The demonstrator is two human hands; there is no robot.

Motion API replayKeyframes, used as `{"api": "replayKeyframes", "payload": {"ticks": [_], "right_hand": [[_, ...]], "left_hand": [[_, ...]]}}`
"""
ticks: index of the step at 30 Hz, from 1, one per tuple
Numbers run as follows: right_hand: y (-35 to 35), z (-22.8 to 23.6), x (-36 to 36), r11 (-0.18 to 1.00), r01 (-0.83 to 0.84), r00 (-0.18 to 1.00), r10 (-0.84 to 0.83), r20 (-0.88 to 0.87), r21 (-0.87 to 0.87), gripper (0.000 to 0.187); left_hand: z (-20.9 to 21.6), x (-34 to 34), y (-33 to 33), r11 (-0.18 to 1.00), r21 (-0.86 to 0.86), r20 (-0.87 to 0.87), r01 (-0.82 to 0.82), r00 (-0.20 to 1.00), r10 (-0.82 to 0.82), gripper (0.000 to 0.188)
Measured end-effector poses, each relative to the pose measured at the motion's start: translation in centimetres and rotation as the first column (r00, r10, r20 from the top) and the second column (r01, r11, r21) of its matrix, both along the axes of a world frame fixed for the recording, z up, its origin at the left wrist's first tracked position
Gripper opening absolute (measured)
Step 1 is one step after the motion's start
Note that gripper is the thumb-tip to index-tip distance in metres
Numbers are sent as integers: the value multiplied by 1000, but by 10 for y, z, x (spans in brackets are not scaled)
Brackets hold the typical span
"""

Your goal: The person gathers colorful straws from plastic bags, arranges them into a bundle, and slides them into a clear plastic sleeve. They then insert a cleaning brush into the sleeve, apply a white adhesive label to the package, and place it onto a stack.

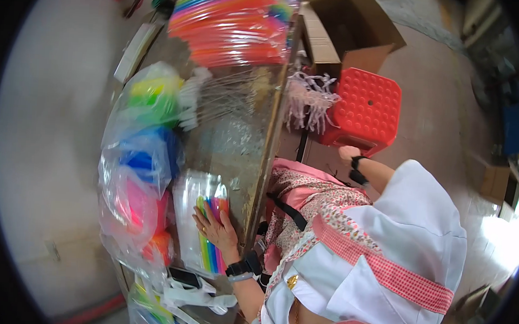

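Note:
My left hand lies flat with fingers spread on a clear plastic pack of sticks, coloured green, yellow, blue, purple and orange. Under and beside that pack are more clear plastic sleeves. My right hand is away from the table, against the near side of a red plastic stool. Its fingers look curled in, and whatever they may grip is hidden. Both wrists wear black bands.
Clear bags of yellow-green, blue and pink items line the table's left side. Orange and rainbow packs are piled at the far end. A white tape dispenser and phone lie near. An open carton stands behind the stool.

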State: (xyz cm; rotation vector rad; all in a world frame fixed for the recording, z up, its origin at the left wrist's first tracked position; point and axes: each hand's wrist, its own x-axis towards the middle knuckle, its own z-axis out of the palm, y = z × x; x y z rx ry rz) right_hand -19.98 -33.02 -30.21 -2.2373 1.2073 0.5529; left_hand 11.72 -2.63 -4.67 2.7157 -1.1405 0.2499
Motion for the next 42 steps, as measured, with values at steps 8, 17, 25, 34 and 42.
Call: {"api": "replayKeyframes", "payload": {"ticks": [8,17,25,34,42], "right_hand": [[-10,264,101,647,-260,720,-365,591,717,13],[77,274,354,622,-647,299,739,604,-441,28],[84,294,397,597,-800,492,710,504,-60,25],[95,302,329,727,-646,731,500,464,233,35],[99,277,289,686,-694,431,638,639,-217,27]], "left_hand": [[-3,1,4,970,-242,-94,15,995,-39,48],[10,-12,-1,978,-211,-58,9,998,-22,39],[7,-10,0,978,-208,-57,-15,998,4,38],[5,-10,1,965,-263,-81,-19,997,-3,39],[6,-9,0,958,-286,-79,-15,997,-8,38]]}}
